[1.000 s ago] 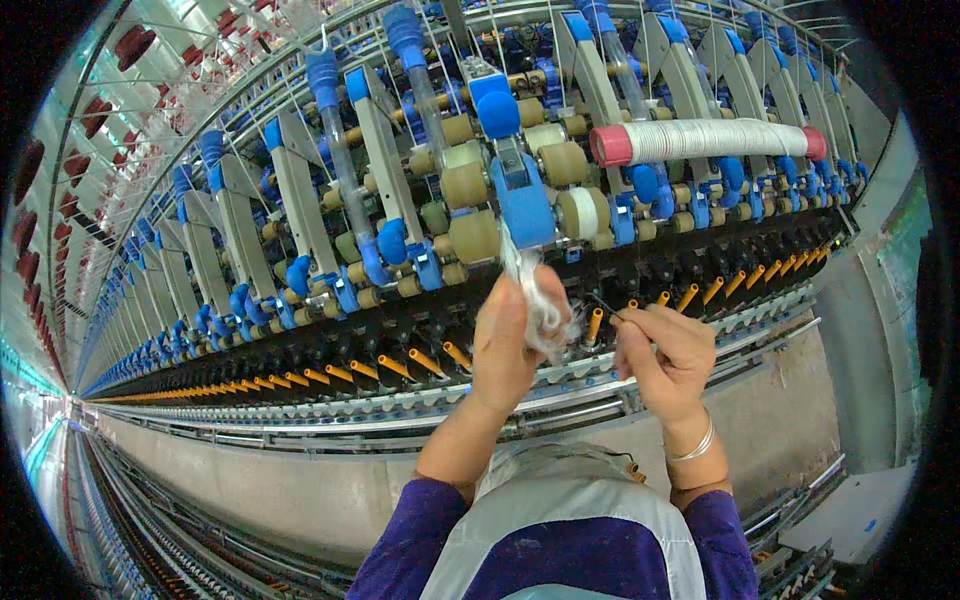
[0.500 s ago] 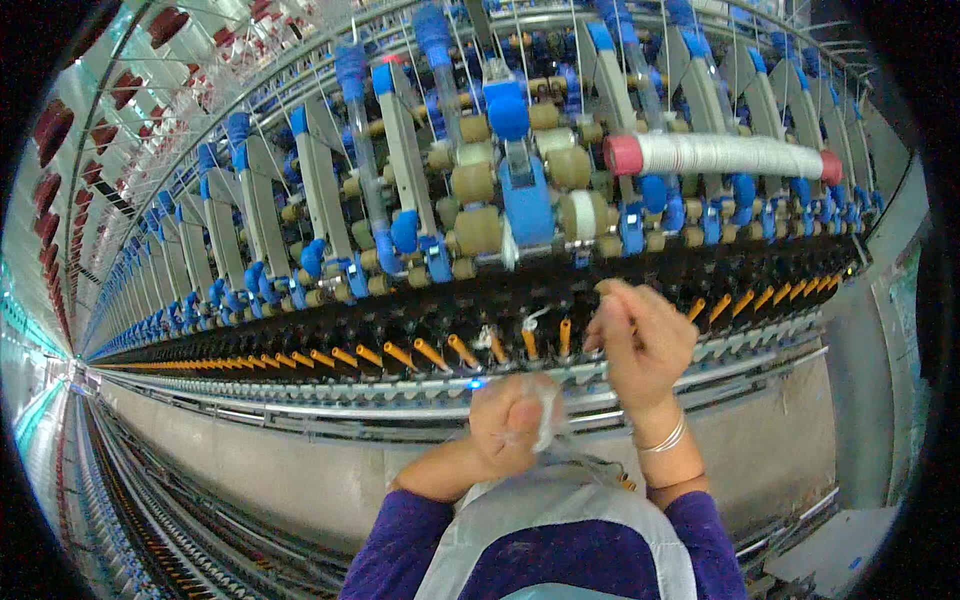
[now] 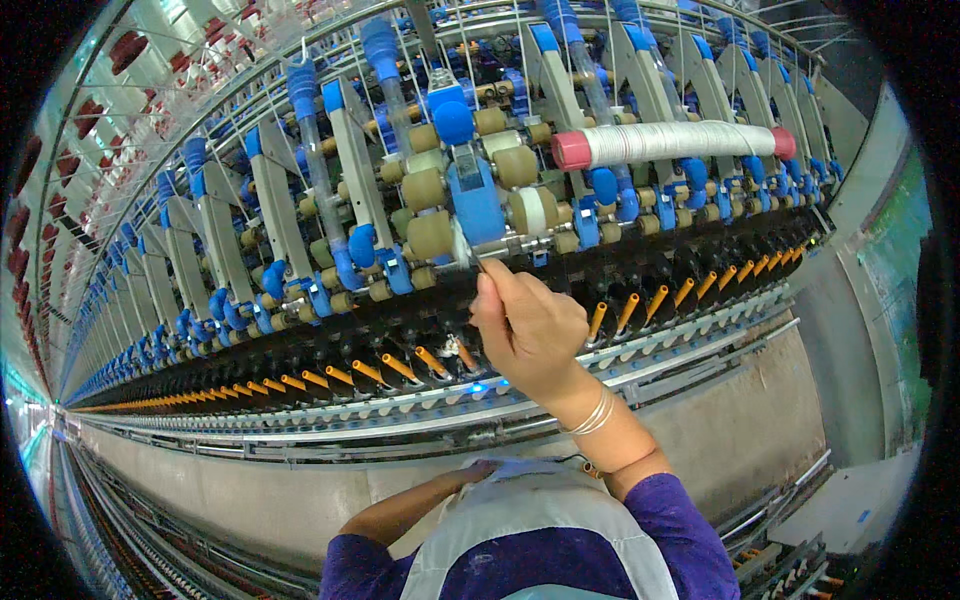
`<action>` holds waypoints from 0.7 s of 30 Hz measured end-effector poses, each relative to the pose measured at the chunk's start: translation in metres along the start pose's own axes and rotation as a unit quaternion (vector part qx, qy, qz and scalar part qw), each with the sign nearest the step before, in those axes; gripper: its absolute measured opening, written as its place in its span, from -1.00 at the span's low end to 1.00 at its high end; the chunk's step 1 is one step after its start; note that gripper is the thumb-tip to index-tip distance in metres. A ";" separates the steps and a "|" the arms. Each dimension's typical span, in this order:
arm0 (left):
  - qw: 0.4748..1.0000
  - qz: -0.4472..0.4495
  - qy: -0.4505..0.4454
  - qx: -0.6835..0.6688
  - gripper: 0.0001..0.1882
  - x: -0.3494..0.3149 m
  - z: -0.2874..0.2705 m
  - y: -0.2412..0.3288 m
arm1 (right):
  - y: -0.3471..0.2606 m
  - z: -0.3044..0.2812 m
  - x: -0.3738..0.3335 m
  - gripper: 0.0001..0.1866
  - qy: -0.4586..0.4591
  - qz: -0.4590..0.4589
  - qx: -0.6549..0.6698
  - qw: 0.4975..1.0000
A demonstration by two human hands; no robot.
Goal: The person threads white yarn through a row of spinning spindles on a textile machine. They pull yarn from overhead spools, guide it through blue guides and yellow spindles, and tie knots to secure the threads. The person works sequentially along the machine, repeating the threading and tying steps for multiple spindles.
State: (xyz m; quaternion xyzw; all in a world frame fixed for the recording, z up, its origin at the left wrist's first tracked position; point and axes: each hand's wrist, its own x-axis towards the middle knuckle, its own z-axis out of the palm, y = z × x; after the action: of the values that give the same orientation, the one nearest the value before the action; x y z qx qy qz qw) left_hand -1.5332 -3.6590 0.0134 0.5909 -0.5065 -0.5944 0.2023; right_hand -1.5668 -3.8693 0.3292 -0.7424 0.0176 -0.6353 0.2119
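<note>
My right hand (image 3: 530, 330) is raised to the spinning frame. Its fingertips are pinched together just under a blue lever arm (image 3: 475, 195), next to the beige rollers (image 3: 430, 235). I cannot make out whether a thread or thin tool is between the fingers. Thin bangles (image 3: 592, 415) circle that wrist. My left hand (image 3: 478, 468) is down at the top edge of my grey apron (image 3: 540, 530) and mostly hidden behind it. My left forearm (image 3: 400, 510) runs up from the purple sleeve.
A long row of orange spindle tips (image 3: 400, 367) runs under the rollers. A full white yarn bobbin with pink ends (image 3: 670, 143) lies across the frame at upper right. Metal rails (image 3: 300, 420) and a grey panel (image 3: 740, 410) are below. An aisle floor (image 3: 850, 500) shows at right.
My left hand, which held a white wad of fluff up at the rollers, has dropped to the apron. My right hand has moved up and left to the blue arm.
</note>
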 end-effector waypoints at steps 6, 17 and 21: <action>0.994 0.028 -0.026 -0.101 -0.47 0.037 0.008 0.028 | -0.021 0.005 0.007 -0.85 0.015 0.120 0.173 0.977; 0.877 0.121 0.226 0.407 -0.50 -0.106 -0.069 0.119 | -0.031 -0.043 0.029 -0.87 -0.165 0.272 0.180 0.931; 0.710 0.230 0.570 0.344 -0.62 -0.131 -0.127 0.239 | -0.034 -0.058 0.026 -0.83 -0.098 0.389 0.350 0.847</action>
State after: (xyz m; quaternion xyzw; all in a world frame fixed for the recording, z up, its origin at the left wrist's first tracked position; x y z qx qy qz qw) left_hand -1.4750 -3.6923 0.3067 0.7112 -0.5850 0.1358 0.3655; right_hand -1.6246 -3.8632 0.3713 -0.6097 0.0610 -0.3889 0.6879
